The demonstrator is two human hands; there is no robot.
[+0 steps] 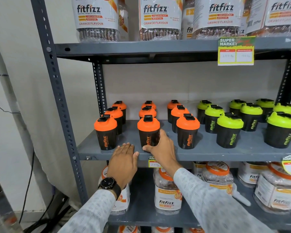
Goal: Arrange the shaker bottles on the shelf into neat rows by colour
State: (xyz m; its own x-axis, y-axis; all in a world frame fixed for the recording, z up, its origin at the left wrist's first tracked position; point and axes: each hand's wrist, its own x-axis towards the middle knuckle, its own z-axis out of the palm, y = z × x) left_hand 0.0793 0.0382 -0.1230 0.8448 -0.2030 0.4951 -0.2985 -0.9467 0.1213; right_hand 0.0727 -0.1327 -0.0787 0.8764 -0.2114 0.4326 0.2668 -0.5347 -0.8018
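Black shaker bottles stand on the grey middle shelf (207,153). Orange-lidded ones fill three front-to-back rows on the left, green-lidded ones (229,130) fill rows on the right. My right hand (160,148) wraps the base of the front orange-lidded bottle (148,132) of the middle orange row, thumb across its front. My left hand (123,159) hovers flat at the shelf's front edge, fingers together, between that bottle and the front-left orange bottle (105,132), holding nothing.
Large fitfizz jars (160,17) line the shelf above, and more jars (168,195) sit on the shelf below. A yellow price tag (235,51) hangs from the upper shelf edge. The perforated steel upright (60,105) stands left, with a wall and cables beyond.
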